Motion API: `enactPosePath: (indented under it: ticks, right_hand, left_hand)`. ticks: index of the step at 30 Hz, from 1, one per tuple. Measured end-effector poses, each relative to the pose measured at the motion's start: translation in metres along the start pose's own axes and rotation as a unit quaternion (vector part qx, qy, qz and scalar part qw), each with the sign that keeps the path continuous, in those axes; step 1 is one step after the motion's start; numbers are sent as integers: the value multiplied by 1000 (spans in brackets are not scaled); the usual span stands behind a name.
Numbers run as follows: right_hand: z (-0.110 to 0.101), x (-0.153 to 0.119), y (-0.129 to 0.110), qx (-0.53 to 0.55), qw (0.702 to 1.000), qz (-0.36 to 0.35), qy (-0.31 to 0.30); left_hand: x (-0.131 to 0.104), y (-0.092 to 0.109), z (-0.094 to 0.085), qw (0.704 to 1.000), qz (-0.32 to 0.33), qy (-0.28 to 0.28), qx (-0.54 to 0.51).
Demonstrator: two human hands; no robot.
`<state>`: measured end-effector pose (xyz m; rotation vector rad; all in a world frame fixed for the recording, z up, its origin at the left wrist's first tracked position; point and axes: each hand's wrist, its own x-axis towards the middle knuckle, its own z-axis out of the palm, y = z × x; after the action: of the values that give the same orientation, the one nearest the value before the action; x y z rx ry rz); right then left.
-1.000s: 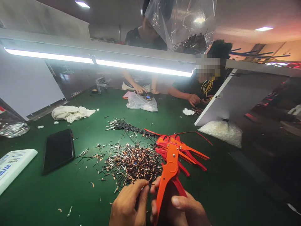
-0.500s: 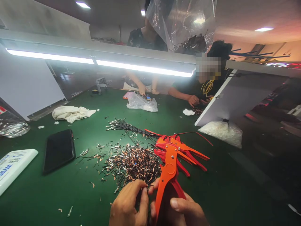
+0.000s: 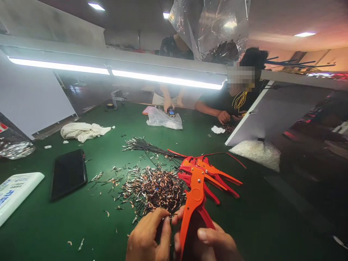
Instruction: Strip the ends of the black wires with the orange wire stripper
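My left hand [image 3: 149,235] is closed in a pinch at the bottom centre, with a small dark wire piece between thumb and forefinger. To its right, my right hand [image 3: 217,241] is wrapped round the handles of an orange and red wire stripper [image 3: 196,188], whose jaws point up and away. Its fingertips come close to the left hand's pinch. Just beyond both hands lies a pile of short black and copper wire bits [image 3: 154,188]. Behind the pile rests a bundle of black wires [image 3: 148,145]. More orange and red strippers [image 3: 214,170] lie beside the held one.
A black phone [image 3: 69,174], a white box [image 3: 19,192] and a white cloth [image 3: 83,131] lie on the left. Across the green table, a person's hand [image 3: 168,104] touches a handheld device near a plastic bag [image 3: 163,120]. Another person sits behind the right panel [image 3: 282,105].
The standing person across the table has shifted right, and their hand is now at the handheld device. My hands and the held stripper have barely moved.
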<state>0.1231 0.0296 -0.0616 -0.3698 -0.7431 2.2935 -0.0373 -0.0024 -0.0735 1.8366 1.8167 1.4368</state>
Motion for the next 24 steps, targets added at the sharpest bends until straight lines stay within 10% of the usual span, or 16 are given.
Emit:
enactPosePath:
  ticks: [24]
  right_hand:
    - [4, 0, 7, 114, 990, 75, -29]
  left_hand:
    - [8, 27, -18, 975, -153, 161, 11]
